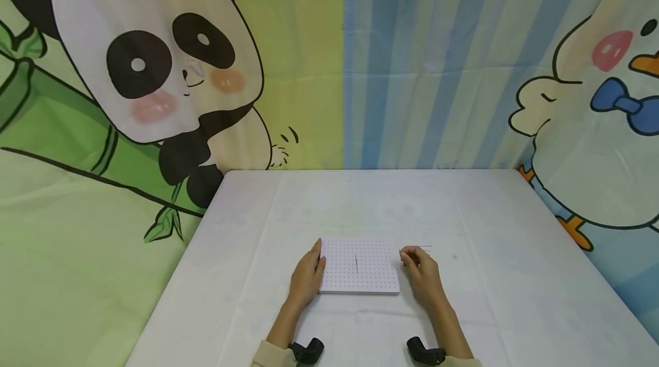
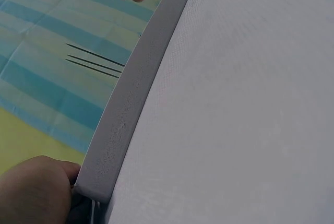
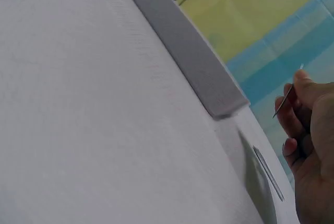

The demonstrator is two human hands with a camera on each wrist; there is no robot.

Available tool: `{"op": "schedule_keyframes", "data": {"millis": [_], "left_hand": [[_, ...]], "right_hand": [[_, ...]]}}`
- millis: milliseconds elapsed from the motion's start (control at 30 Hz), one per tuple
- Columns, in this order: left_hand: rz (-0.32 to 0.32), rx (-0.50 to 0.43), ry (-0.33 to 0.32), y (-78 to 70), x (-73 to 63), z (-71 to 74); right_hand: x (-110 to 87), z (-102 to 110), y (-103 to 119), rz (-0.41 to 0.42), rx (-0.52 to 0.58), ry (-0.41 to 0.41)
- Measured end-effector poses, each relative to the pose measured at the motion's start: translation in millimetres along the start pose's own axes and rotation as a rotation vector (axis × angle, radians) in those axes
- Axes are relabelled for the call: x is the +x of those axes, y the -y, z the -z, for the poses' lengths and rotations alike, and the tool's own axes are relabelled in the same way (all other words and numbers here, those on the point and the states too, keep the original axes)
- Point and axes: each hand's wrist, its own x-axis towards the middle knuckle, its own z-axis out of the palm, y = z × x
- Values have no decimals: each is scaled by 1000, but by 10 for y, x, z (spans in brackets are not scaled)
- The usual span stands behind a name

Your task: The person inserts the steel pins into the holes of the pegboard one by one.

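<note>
A white board with rows of small holes [image 1: 360, 281] lies flat before me. My left hand [image 1: 307, 276] holds its left edge, the thumb apart from the fingers; in the left wrist view part of that hand [image 2: 34, 190] shows at the board's corner. Several thin dark pins [image 2: 95, 55] stand upright from the board. Just right of the board, my right hand [image 1: 423, 275] pinches one slender metal pin [image 3: 284, 100] between thumb and fingertips, above the table. Loose metal pins [image 3: 268, 173] lie side by side on the table close to that hand.
A white cloth [image 1: 288, 207] covers the table. Behind it hang printed curtains [image 1: 288, 70] with a panda on the left and a white bird on the right. Each wrist wears a black device [image 1: 308, 351].
</note>
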Motion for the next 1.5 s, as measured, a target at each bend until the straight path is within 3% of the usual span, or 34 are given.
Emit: {"op": "schedule_keyframes", "data": {"millis": [133,267,600,733,1267,1500], "left_hand": [[-2,6,-6,-4,2,4],[-6,7,-10,-4,3,6],[10,-3,12,-8,18,8],[3,4,4,-13,20,9],[-25,14,-25,-1,-9,0],[-2,8,-9,-12,-4,5]], "right_hand": [[26,-164,84,17,142,-31],[45,-325,170,42,193,-40],[155,-642,219,330,95,-46],[170,-696,234,399,61,-37],[152,-759,223,430,-109,31],[159,-769,262,444,-173,44]]}}
